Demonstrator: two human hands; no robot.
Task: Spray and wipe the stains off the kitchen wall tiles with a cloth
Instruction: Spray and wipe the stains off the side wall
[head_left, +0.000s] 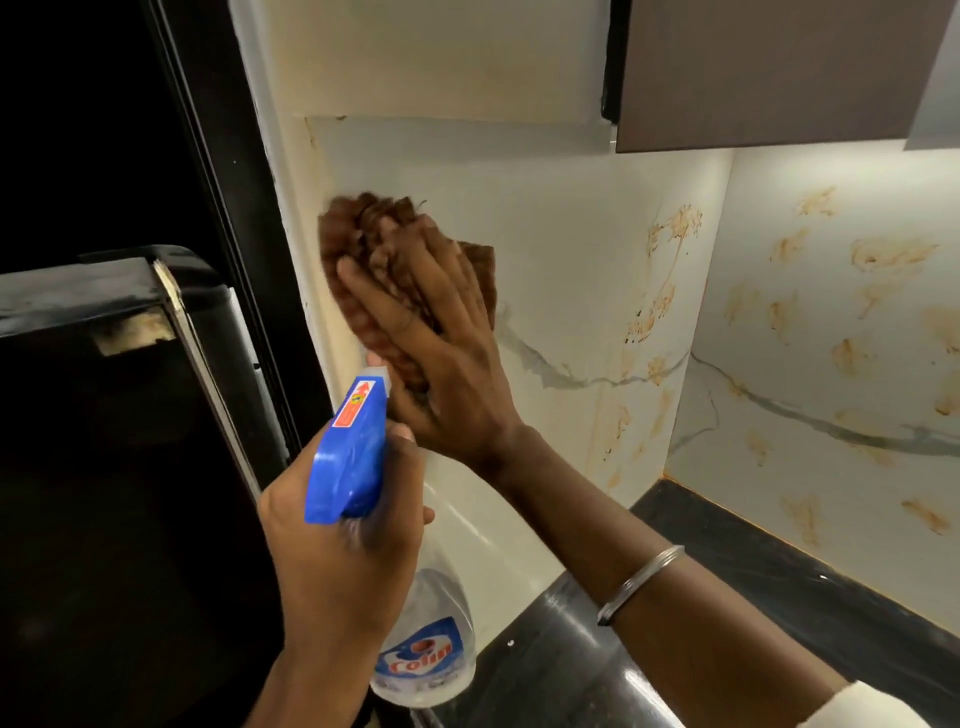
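Note:
A brown cloth (358, 244) lies flat against the white marble-look wall tile (561, 249), near the tile's left edge. My right hand (441, 358) presses on it with straight, spread fingers. My left hand (343, 566) grips the neck of a clear spray bottle (423, 654) with a blue trigger head (349, 447), held just below the right hand, nozzle towards the wall. Orange-brown stains (660, 306) streak the tile to the right of the cloth. More stains (883, 260) dot the adjoining side wall.
A black appliance (104, 415) stands close on the left, beside a dark frame (223, 208). A black glossy countertop (753, 597) runs below the tiles. A brown wall cabinet (769, 73) hangs above on the right.

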